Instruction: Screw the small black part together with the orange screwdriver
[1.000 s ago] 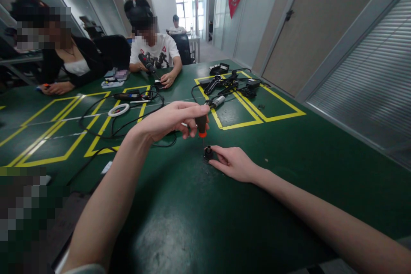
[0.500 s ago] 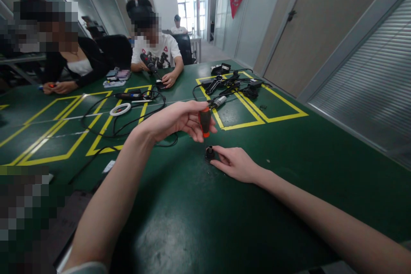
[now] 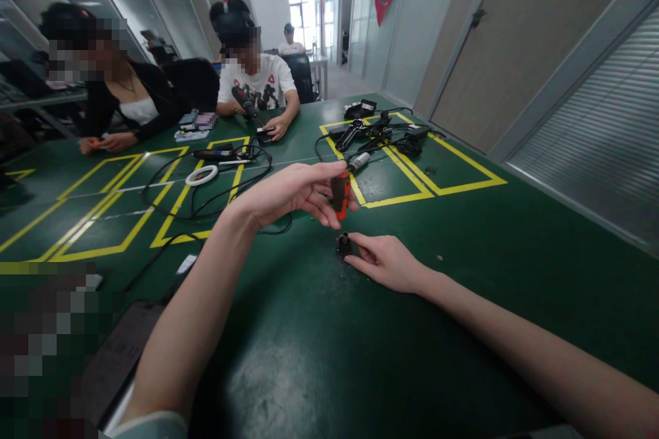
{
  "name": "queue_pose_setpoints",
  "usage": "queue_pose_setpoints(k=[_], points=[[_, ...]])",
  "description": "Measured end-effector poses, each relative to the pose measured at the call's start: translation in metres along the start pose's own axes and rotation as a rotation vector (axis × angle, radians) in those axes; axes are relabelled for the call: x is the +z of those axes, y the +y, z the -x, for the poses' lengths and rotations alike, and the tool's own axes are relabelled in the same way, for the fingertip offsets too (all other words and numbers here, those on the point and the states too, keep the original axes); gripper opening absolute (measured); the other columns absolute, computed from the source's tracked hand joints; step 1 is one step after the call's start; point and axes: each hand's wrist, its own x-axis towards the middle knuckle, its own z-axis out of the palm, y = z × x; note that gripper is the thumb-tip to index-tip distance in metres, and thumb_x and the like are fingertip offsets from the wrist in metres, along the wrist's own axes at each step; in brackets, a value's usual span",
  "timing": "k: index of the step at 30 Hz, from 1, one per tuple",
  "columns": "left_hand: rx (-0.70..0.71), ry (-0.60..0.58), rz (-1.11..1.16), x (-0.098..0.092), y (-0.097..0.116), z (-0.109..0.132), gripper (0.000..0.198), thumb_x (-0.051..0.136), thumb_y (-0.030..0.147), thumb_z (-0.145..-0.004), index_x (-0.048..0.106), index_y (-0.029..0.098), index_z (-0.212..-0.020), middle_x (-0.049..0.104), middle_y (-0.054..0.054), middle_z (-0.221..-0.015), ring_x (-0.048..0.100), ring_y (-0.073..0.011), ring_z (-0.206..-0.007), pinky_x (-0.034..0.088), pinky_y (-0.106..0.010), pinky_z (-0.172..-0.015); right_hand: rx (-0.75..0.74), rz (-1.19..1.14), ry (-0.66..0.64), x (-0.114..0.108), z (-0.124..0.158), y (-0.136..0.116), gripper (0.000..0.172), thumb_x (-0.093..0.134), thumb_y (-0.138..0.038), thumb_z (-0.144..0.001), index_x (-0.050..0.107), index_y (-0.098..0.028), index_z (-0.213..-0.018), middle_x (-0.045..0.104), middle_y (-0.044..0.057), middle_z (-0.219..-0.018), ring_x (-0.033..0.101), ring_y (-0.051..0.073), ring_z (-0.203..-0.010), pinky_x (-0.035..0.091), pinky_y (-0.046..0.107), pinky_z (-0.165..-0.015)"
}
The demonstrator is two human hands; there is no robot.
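Note:
My left hand (image 3: 319,195) holds an orange and black screwdriver (image 3: 340,196) by its handle, upright, thumb on the top end and fingers behind it. Its shaft is too faint to make out. Just below the handle, a small black part (image 3: 344,245) with a short round post stands on the green table (image 3: 288,357). The thumb and forefinger of my right hand (image 3: 384,260) pinch that part from its right side.
Black cables and devices (image 3: 378,134) lie within yellow tape at the back. A white ring (image 3: 201,175) and more cables are on the left. A dark device (image 3: 121,350) is at the lower left. Two people (image 3: 257,86) sit across the table, one holding a tool.
The whole view has shifted slightly, so things appear a little farther right. The screwdriver handle has turned, showing more orange on its right side. Both hands keep their holds.

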Motion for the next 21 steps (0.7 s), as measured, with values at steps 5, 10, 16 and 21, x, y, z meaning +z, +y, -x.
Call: queue_pose_setpoints(k=[5,10,16,21], points=[[-0.014,-0.007,-0.002,-0.0018,0.0,0.0001,0.052,0.069,0.061,-0.087,0.075,0.01,-0.093,0.078,-0.014,-0.094,0.072,-0.0184,-0.072,0.058,-0.029,-0.068,-0.003,-0.002,-0.002,-0.0013,0.0006,-0.0001,0.028,0.061,-0.034,-0.099,0.065,-0.018,-0.122,0.055,-0.005,-0.061,0.05,0.014,-0.052,0.031,0.025,-0.057],[0.006,0.09,-0.098,0.0005,0.0022,0.0028,0.052,0.074,0.06,-0.084,0.075,0.011,-0.102,0.074,-0.01,-0.088,0.065,-0.0132,-0.065,0.053,-0.024,-0.06,-0.009,0.005,0.003,-0.0003,0.001,0.0014,0.029,0.06,-0.035,-0.1,0.066,-0.018,-0.122,0.056,-0.005,-0.061,0.051,0.014,-0.053,0.031,0.025,-0.057],[0.002,0.057,-0.073,0.0001,0.0027,0.0025,0.057,0.066,0.068,-0.087,0.074,0.012,-0.09,0.074,-0.011,-0.092,0.063,-0.014,-0.067,0.051,-0.024,-0.059,-0.013,0.003,0.008,0.0013,0.0003,0.0022,0.029,0.06,-0.036,-0.1,0.066,-0.019,-0.123,0.057,-0.005,-0.062,0.052,0.014,-0.053,0.031,0.025,-0.057],[-0.011,0.033,-0.029,-0.0019,0.0023,0.0018,0.053,0.069,0.064,-0.085,0.074,0.011,-0.091,0.077,-0.013,-0.098,0.064,-0.0142,-0.069,0.052,-0.024,-0.061,0.002,-0.001,-0.005,0.0001,-0.0003,-0.0001,0.028,0.061,-0.033,-0.1,0.066,-0.019,-0.123,0.055,-0.005,-0.062,0.052,0.014,-0.054,0.031,0.025,-0.058]])
